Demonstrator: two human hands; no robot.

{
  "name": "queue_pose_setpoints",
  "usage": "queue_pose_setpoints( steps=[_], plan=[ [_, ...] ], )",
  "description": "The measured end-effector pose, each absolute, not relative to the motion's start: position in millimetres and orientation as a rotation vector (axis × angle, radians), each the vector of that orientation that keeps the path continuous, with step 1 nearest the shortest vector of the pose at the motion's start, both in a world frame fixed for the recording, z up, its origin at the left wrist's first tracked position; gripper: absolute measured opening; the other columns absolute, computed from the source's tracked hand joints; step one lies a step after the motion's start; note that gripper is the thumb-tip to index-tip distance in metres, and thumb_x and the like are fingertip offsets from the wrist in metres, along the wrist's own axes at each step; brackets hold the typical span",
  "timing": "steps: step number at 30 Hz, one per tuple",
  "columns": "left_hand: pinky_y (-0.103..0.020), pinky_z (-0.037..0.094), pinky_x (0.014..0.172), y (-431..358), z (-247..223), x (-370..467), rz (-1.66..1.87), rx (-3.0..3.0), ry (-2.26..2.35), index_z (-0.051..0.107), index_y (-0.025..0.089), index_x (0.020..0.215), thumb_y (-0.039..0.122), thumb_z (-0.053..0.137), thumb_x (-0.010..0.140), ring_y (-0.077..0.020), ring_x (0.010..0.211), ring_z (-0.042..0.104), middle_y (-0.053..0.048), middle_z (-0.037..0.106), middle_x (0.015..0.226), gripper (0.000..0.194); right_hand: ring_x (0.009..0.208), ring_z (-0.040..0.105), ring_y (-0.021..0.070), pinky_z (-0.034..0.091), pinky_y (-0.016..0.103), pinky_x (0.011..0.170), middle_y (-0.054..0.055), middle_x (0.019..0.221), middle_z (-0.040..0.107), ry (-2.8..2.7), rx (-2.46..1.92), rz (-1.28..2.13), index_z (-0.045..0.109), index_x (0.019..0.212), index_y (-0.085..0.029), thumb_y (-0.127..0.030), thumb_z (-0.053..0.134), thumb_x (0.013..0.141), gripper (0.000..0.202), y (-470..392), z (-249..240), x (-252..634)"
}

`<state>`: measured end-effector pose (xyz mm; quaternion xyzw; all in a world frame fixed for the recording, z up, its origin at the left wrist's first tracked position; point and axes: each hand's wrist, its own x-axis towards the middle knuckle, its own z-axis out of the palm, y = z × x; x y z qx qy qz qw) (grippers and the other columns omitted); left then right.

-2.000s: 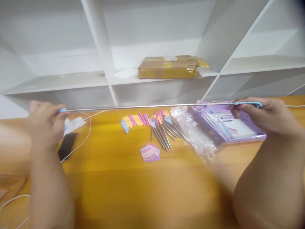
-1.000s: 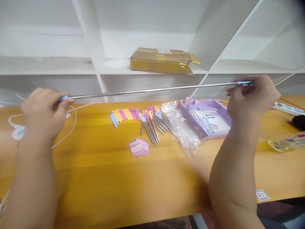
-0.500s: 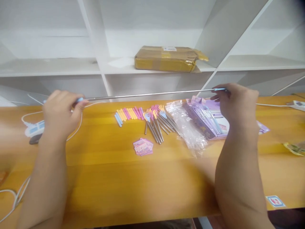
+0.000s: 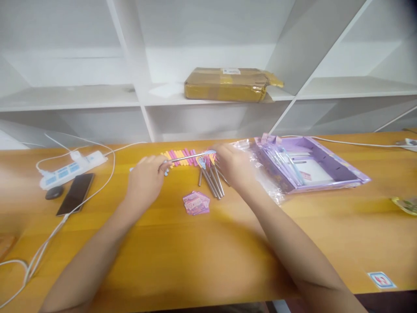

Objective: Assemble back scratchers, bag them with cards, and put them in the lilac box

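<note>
My left hand [image 4: 146, 178] is closed around one end of a telescopic back scratcher [image 4: 187, 157], a thin metal rod with blue ends. My right hand [image 4: 233, 163], a little blurred, is closed on its other end, covering most of the blue head. The rod runs between the hands above the table. Just below lie several other back scratchers [image 4: 213, 176] with metal rods and blue, yellow and pink claw heads. A row of short coloured sticks [image 4: 177, 157] lies behind the rod, partly covered. Nearer me is a small pile of pink and purple cards [image 4: 196, 203].
On the right stands an open purple box [image 4: 335, 167] with wrapped items inside, beside clear plastic bags [image 4: 273, 189]. To the left are a white power strip [image 4: 73, 169], a phone [image 4: 75, 194] and cables. A taped cardboard box [image 4: 224, 84] sits on the shelf behind.
My hands have come closer together and lower, and the back scratcher's rod between them is much shorter. The power strip, phone and purple box now show more fully.
</note>
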<state>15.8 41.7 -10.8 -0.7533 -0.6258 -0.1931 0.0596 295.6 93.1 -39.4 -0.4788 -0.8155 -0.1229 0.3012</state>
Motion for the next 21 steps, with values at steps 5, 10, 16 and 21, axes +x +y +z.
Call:
queue_pose_setpoints(
  steps=[5,10,16,21],
  plan=[
    [-0.035,0.038,0.067,33,-14,34,-0.402,-2.320,-1.980,0.070,0.024,0.104,0.040,0.042,0.111,-0.0275,0.100,0.064,-0.007,0.074,0.102,0.033,0.081,0.069,0.0191,0.038,0.028,0.064,0.010,0.115,0.077,-2.415,-1.288,-0.311,0.069,0.128,-0.019,0.001,0.048,0.092,0.046,73,-48,266],
    [-0.034,0.039,0.067,40,-14,26,-0.282,-2.441,-1.938,0.068,0.024,0.108,0.042,0.042,0.111,-0.0272,0.100,0.066,-0.007,0.074,0.102,0.031,0.069,0.064,0.0172,0.027,0.030,0.059,0.006,0.098,0.076,-2.607,-1.238,-0.233,0.071,0.120,-0.019,-0.003,0.050,0.095,0.036,74,-41,268],
    [-0.033,0.042,0.065,33,-17,17,0.121,-2.611,-1.734,0.058,0.019,0.124,0.029,0.035,0.111,-0.0276,0.085,0.072,-0.014,0.075,0.104,0.028,0.087,0.070,0.0189,0.040,0.027,0.069,0.004,0.103,0.079,-2.515,-1.270,0.099,0.075,0.111,-0.024,-0.028,0.056,0.106,0.020,86,-19,301],
    [-0.034,0.043,0.061,29,-15,13,0.240,-2.577,-1.736,0.055,0.015,0.130,0.033,0.030,0.112,-0.0291,0.070,0.071,-0.014,0.073,0.086,0.036,0.101,0.072,0.0234,0.050,0.031,0.088,0.007,0.118,0.078,-2.314,-1.978,0.245,0.077,0.117,-0.026,-0.053,0.063,0.100,0.035,121,-28,365]
  ],
)
